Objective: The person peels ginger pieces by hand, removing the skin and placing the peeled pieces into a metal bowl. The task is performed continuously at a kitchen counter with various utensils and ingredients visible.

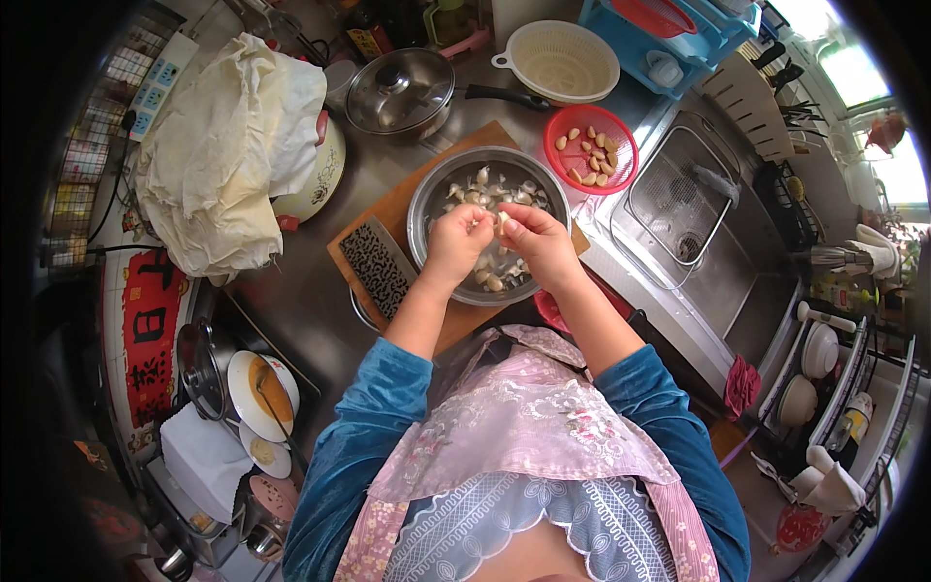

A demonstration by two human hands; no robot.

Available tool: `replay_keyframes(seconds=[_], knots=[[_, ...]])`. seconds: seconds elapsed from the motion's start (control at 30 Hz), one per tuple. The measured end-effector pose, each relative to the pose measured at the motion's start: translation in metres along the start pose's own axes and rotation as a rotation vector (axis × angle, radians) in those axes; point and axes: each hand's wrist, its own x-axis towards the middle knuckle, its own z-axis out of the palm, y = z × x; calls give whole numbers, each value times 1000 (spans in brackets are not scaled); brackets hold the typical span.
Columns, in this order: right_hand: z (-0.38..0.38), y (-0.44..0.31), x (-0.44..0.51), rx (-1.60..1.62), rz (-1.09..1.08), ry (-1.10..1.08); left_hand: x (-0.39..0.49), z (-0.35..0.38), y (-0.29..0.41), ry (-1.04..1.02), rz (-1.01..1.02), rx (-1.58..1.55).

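Both of my hands meet above a round steel basin (420,251) that holds unpeeled garlic cloves (494,282) and bits of papery skin. Between the thumb and fingers of my right hand (540,238) is a pale garlic clove (502,222). My left hand (457,244) has its fingertips pinched together right beside that clove; whether they grip it or a shred of skin is hidden. Beyond the basin, to the right, a red plastic colander (554,161) contains several peeled cloves (600,156). The basin rests on a wooden cutting board (454,329).
A patterned dark-and-silver flat piece (377,265) lies on the board's left. Behind are a glass-lidded pan (400,91) and a cream colander (564,58). A cloth-draped pot (313,174) stands left. On the right is a steel sink (716,291). Bowls, including one with orange liquid (265,385), sit lower left.
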Motion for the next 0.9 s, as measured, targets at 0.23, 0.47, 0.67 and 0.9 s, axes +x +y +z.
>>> replay_keyframes(seconds=[0.23,0.47,0.67,0.9], knots=[[-4,2,3,-686,-445,71,-7,4,16,13,-73,-48],[0,2,-2,-772,-515,52,-6,1,6,56,188,440],[-3,1,-1,-75,-104,24,-5,1,-1,166,-50,97],[-4,-1,-2,-179,-119,35,-9,3,12,-17,-90,-90]])
